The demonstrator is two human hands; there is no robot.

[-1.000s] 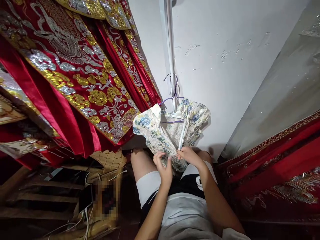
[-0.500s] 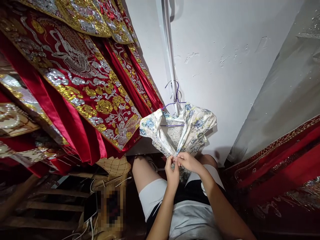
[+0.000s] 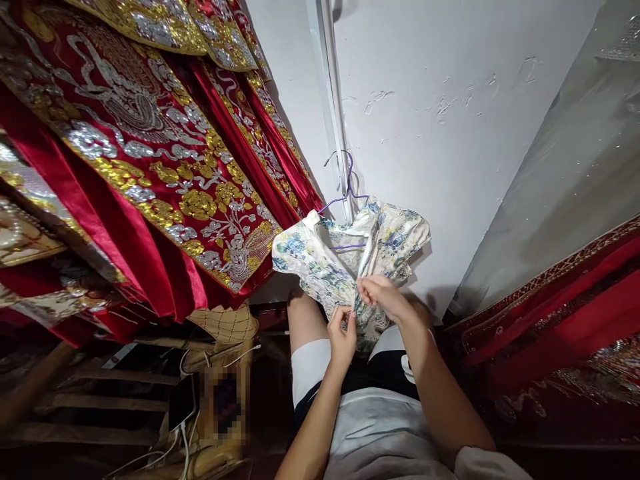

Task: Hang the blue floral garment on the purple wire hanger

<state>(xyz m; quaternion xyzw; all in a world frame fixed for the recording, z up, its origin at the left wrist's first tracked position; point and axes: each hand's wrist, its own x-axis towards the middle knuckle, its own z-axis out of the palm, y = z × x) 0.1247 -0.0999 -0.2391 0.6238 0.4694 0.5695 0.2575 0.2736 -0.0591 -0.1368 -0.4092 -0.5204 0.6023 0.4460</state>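
A short-sleeved floral blouse (image 3: 320, 272), white with blue and yellow flowers, hangs in front of me on a purple hanger (image 3: 349, 175). Its neckline opens in a V, and the two front edges meet low down. My left hand (image 3: 343, 331) pinches the front edge near the lower part, thumb against fingers. Slightly higher and to the right, my right hand (image 3: 383, 295) grips the other front edge with curled fingers. The hands are a little apart. Any button or fastener between the fingers is too small to make out.
Red costumes (image 3: 165, 153) with gold and silver embroidery hang at the left. Another red garment (image 3: 575, 313) is at the right, beside grey plastic sheeting (image 3: 530, 167). A phone (image 3: 181, 402) with white cables lies on a wooden seat at lower left. Behind the blouse stands a white wall (image 3: 430, 80).
My hands were together at the bottom of the V. Now my right hand has moved up and right along the front edge, while the left stays low. The view has shifted slightly.
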